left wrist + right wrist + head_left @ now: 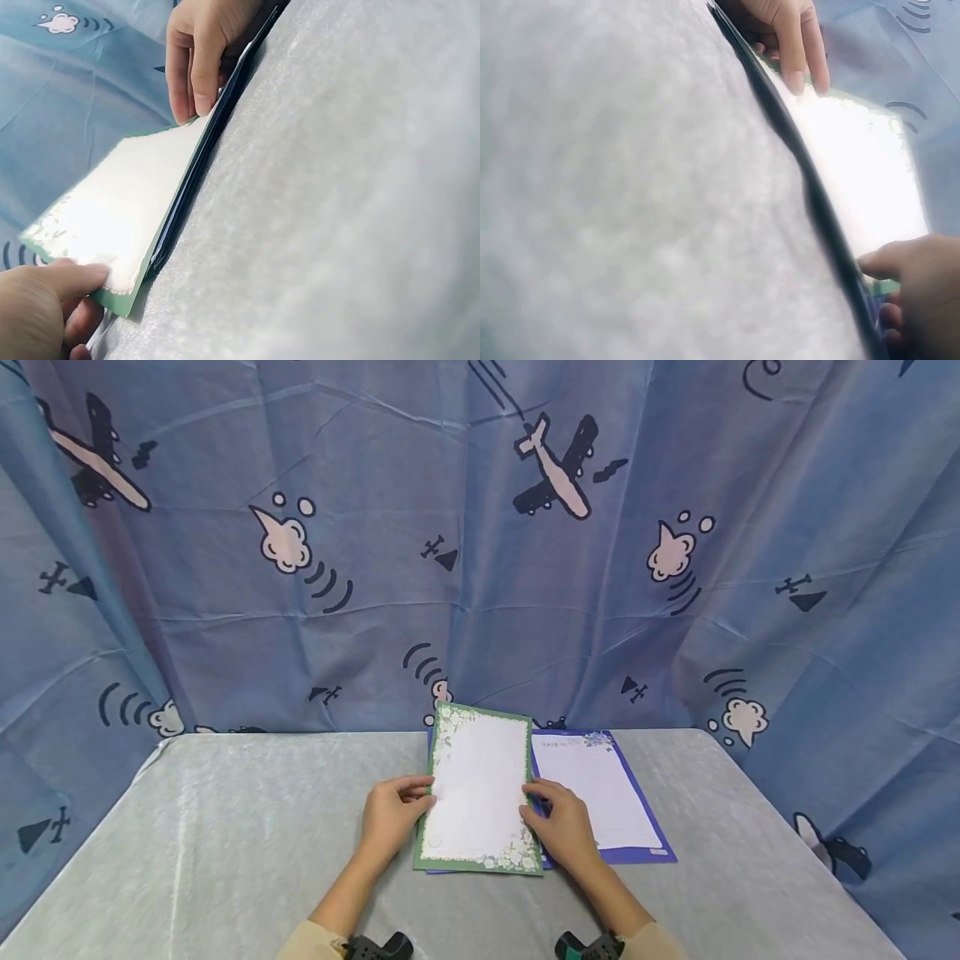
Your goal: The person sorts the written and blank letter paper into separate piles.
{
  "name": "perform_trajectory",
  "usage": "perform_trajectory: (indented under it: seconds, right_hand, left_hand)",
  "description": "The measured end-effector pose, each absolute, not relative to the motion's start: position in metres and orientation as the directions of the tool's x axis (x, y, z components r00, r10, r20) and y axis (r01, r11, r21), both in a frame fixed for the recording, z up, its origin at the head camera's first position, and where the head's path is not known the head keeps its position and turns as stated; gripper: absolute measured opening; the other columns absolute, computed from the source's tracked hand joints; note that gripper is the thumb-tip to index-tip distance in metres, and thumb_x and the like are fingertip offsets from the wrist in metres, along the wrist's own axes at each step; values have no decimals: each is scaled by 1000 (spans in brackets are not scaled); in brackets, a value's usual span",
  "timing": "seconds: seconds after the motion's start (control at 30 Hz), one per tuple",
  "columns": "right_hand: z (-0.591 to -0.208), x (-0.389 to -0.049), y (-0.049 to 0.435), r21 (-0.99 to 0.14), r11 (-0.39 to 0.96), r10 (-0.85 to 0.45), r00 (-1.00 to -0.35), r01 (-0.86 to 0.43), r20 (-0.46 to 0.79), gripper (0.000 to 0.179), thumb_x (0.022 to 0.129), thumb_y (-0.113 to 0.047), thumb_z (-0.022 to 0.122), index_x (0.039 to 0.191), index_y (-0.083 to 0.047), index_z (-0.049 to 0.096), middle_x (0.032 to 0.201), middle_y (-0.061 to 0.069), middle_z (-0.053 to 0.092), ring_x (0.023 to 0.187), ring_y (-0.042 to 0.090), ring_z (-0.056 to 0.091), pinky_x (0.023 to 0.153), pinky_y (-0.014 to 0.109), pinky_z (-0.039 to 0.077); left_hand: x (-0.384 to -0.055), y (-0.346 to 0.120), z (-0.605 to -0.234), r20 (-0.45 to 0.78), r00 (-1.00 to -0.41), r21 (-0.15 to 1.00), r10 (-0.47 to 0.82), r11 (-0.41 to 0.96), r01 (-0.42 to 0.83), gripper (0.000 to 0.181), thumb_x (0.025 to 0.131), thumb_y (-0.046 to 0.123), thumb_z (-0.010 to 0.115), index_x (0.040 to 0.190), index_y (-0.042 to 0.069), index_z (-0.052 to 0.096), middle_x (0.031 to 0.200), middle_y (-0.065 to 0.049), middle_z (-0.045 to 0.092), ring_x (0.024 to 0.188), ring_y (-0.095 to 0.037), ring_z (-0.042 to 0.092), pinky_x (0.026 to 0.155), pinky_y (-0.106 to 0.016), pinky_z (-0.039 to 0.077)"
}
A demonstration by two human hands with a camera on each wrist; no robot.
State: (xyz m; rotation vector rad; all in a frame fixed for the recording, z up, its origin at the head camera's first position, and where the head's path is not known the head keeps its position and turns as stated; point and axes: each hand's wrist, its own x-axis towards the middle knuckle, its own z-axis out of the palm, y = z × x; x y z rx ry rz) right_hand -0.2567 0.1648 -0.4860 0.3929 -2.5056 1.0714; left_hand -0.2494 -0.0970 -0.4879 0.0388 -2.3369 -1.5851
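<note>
Both hands hold a sheet of stationery paper (480, 785) with a green border and printed white flowers; its middle is blank white. At its left edge, my left hand (386, 817) pinches the sheet between thumb and fingers. My right hand (564, 822) grips the opposite edge the same way. Beneath the sheet lies a blue-bordered paper (600, 793) with blue flowers at its top corner, partly covered. In the left wrist view the green sheet (135, 195) is tilted up off the dark blue layers (176, 221) below. The right wrist view shows the sheet washed out by glare.
A table with a pale grey, textured cover (262, 827) lies under everything. Behind it hangs a blue curtain (360, 527) printed with planes and clouds. Black bands (378, 946) are worn on both wrists, below light sleeves.
</note>
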Motion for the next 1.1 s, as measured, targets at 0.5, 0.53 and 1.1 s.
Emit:
perform_trajectory:
  seconds: [0.5,0.53,1.1]
  right_hand:
    - [-478,-256,163,-800,499,0,-923,-333,384,31,84,0,76,115,-7,77,112,11,75,93,23,71,77,20,55]
    - [-478,-256,163,-806,493,5,-926,-327,378,31,85,0,76,116,-7,77,111,11,76,93,22,71,77,20,55]
    - [-461,-257,165,-832,472,-19,-947,-290,319,33,92,-2,70,124,-8,73,124,13,72,91,18,70,77,17,54]
  left_hand:
    - [-248,-99,-488,185,-961,939,-207,326,110,23,83,4,79,105,6,80,93,-9,78,82,-11,68,71,-17,54]
    - [-247,-99,-488,183,-961,941,-208,321,109,22,83,4,79,105,6,80,93,-9,78,82,-11,68,71,-17,54]
    - [-248,-99,-477,186,-965,950,-183,286,128,22,85,5,78,107,7,79,95,-9,77,83,-11,68,72,-19,55]
